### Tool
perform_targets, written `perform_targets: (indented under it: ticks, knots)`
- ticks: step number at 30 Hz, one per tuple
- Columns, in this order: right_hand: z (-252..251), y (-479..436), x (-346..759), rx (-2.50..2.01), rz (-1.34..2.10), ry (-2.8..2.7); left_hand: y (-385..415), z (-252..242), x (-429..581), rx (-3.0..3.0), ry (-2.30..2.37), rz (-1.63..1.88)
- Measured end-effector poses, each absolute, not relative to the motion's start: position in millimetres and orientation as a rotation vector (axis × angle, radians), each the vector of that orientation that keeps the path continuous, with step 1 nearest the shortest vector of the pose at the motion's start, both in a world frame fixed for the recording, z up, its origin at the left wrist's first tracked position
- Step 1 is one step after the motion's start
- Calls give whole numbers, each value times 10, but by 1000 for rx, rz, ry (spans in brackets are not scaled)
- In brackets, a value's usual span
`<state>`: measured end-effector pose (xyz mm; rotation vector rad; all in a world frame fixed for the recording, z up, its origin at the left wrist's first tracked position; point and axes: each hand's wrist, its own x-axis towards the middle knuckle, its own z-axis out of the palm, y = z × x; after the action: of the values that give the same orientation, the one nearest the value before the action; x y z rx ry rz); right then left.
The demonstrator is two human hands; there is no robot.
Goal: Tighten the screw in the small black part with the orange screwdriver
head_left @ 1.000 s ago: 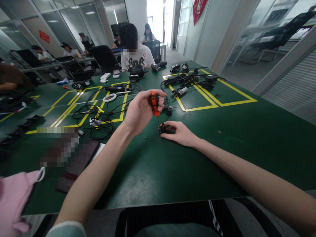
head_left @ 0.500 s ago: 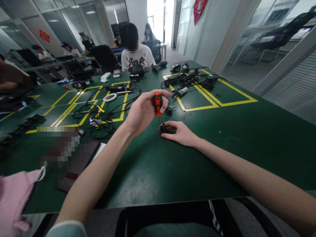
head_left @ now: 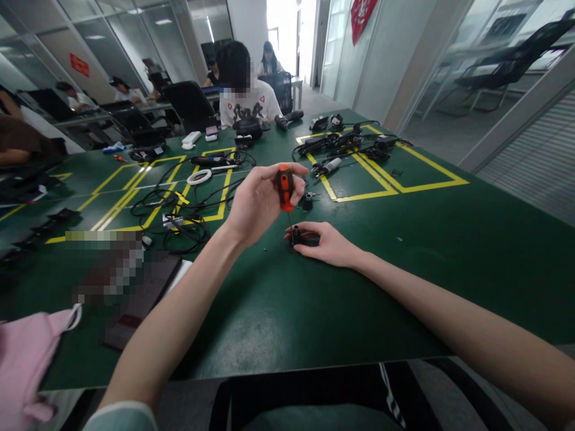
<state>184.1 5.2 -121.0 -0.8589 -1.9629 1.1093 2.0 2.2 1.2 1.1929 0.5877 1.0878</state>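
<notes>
My left hand [head_left: 264, 197] is closed around an orange and black screwdriver [head_left: 285, 187], held upright with its thin shaft pointing down. The shaft's lower end meets a small black part [head_left: 296, 236] on the table; whether it sits in a screw is too small to tell. My right hand [head_left: 330, 244] pinches that black part between thumb and fingers and rests on the green table [head_left: 359, 317]. Just beyond the hands lies another small black piece [head_left: 308, 202].
Black cables [head_left: 188, 233] lie coiled at left, near a white tape ring [head_left: 199, 176]. Tools with cords [head_left: 335, 143] fill the yellow-taped area at far right. A dark notebook [head_left: 139, 299] and pink cloth [head_left: 31, 359] are at near left. A person [head_left: 249, 102] sits opposite.
The screwdriver has shifted very slightly left in my left hand. My right hand's fingers have moved a little around the black part, a fingertip now reaching past the shaft.
</notes>
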Motion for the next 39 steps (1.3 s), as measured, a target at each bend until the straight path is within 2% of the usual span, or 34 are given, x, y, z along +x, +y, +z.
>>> perform_targets:
  ticks: [39]
  knots:
    - [-1217, 50, 1850, -864, 1108, -1962, 2, 17, 29, 1183, 576, 1097]
